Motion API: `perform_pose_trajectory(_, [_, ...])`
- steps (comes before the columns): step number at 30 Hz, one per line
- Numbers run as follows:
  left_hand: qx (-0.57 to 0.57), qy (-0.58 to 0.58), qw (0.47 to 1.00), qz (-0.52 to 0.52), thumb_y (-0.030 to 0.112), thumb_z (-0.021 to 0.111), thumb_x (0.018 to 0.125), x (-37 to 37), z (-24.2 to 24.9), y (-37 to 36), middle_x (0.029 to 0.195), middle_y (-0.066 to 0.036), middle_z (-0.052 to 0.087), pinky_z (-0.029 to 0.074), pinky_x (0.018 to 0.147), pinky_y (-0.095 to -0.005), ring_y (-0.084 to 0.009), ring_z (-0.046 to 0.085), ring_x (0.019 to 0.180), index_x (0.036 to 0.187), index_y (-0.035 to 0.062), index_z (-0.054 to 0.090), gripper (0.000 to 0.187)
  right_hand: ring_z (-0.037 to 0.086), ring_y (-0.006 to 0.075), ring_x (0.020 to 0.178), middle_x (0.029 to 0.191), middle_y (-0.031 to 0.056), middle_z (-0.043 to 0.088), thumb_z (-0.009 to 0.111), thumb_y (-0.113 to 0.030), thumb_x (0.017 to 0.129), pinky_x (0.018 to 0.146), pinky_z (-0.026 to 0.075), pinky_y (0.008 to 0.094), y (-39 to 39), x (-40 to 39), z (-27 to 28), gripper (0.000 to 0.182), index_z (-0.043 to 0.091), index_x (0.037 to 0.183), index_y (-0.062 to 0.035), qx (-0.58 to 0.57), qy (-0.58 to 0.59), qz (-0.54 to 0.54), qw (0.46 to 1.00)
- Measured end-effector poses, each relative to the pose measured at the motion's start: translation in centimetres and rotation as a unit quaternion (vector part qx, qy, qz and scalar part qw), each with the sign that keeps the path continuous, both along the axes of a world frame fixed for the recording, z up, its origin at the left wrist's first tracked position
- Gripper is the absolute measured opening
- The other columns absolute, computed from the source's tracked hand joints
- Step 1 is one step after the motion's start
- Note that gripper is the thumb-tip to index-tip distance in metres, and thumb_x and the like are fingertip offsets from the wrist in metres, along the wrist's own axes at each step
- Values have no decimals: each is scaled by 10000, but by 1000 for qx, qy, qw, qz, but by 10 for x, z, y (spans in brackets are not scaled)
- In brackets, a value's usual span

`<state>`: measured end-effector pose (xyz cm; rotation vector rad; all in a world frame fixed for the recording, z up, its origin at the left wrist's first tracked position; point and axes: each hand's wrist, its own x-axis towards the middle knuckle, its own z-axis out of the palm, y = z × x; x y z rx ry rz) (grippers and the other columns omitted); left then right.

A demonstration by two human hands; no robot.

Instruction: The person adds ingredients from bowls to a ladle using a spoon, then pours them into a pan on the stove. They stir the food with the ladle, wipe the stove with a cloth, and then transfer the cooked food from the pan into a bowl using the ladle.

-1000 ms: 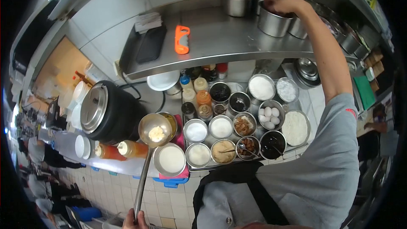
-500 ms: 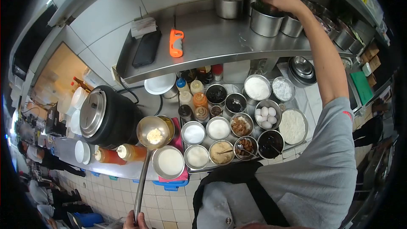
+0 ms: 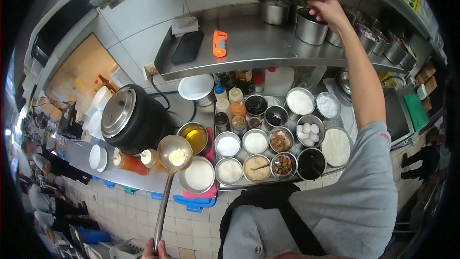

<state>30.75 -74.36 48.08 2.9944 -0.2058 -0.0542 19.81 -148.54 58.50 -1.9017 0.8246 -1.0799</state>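
While the right hand pinches greens near the back edge of the shelf, the left hand grips a ladle whose pale mince could spill if reaching tilts it.

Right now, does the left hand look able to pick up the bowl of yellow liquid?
Probably not: the left hand is gripping the ladle by its handle and would likely need freeing first, though the bowl of yellow liquid looks mostly uncovered.

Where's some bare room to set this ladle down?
The shelf is bare between the orange tool and the pot under your right hand. A smaller counter patch lies between the black warmer and white dish. The metal bowls sit crowded.
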Motion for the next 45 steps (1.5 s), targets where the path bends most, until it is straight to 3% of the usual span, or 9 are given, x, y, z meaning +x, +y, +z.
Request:
perform_pose_trajectory(12, [30, 44, 998, 44, 448, 683, 959, -8, 20, 22, 897, -211, 739, 544, 697, -430, -363, 720, 788, 1244, 92, 720, 458, 725, 212, 756, 868, 122, 746, 657, -233, 862, 717, 571, 363, -45, -3, -11, 362, 718, 1174, -61, -163, 285, -127, 936])
perform_pose_trajectory(22, [38, 53, 996, 54, 472, 673, 956, -7, 23, 16, 912, -211, 737, 541, 717, -450, -383, 715, 818, 1254, 117, 719, 466, 727, 182, 794, 854, 97, 749, 662, -237, 882, 701, 555, 337, -38, -14, 1, 309, 741, 1147, -100, -183, 257, -133, 939])
perform_pose_trajectory(28, [-4, 30, 998, 48, 437, 687, 958, -13, 16, 20, 827, -215, 723, 536, 704, -406, -344, 711, 757, 1231, 66, 719, 462, 692, 135, 767, 859, 57, 732, 651, -202, 916, 644, 538, 294, -26, -19, -5, 260, 725, 1092, -24, -77, 34, -98, 992])
perform_pose_trajectory(30, [-1, 49, 997, 67, 395, 674, 980, -18, 14, 24, 972, -205, 748, 566, 736, -407, -338, 718, 815, 1293, 87, 696, 439, 687, 139, 780, 908, 58, 726, 662, -182, 925, 656, 540, 277, -42, -24, -13, 237, 699, 1075, -3, 9, -71, -14, 997])
perform_pose_trajectory(32, [-141, -14, 989, 47, 334, 790, 854, -8, -35, 64, 877, -193, 723, 544, 683, -422, -400, 695, 783, 1147, 58, 743, 406, 674, 158, 954, 1052, 76, 706, 690, -252, 960, 805, 532, 309, 3, -17, -13, 299, 668, 1140, -13, 69, -147, 1, 987])
perform_pose_trajectory(34, [-66, -119, 988, 74, 368, 771, 867, -23, -38, 55, 796, -198, 699, 527, 616, -444, -380, 689, 708, 1084, 63, 753, 375, 641, 176, 1093, 1147, 37, 687, 688, -284, 978, 943, 487, 360, -38, -13, -37, 331, 664, 1225, -64, 127, -206, 138, 960])
perform_pose_trajectory(37, [-42, -57, 987, 143, 383, 776, 859, -36, -29, 53, 809, -192, 702, 531, 669, -450, -380, 694, 753, 999, 32, 749, 379, 597, 57, 912, 1146, 12, 673, 569, -191, 1063, 699, 476, 182, -60, 11, -65, 292, 626, 1309, -45, 197, -253, 315, 893])
perform_pose_trajectory(43, [-71, -12, 960, 272, 390, 774, 860, -93, -41, 57, 765, -155, 694, 514, 654, -435, -370, 670, 698, 955, 39, 727, 367, 467, 81, 698, 1034, 72, 602, 515, -178, 1073, 521, 421, 202, 44, 124, -108, 367, 516, 1373, 34, 414, -163, 592, 672])
perform_pose_trajectory(45, [-53, -2, 946, 320, 392, 769, 865, -118, -43, 62, 761, -152, 693, 512, 651, -438, -370, 668, 694, 962, 40, 716, 369, 446, 86, 686, 1133, 123, 595, 508, -144, 1055, 512, 414, 209, 96, 164, -132, 388, 479, 1403, 27, 436, -180, 569, 674])
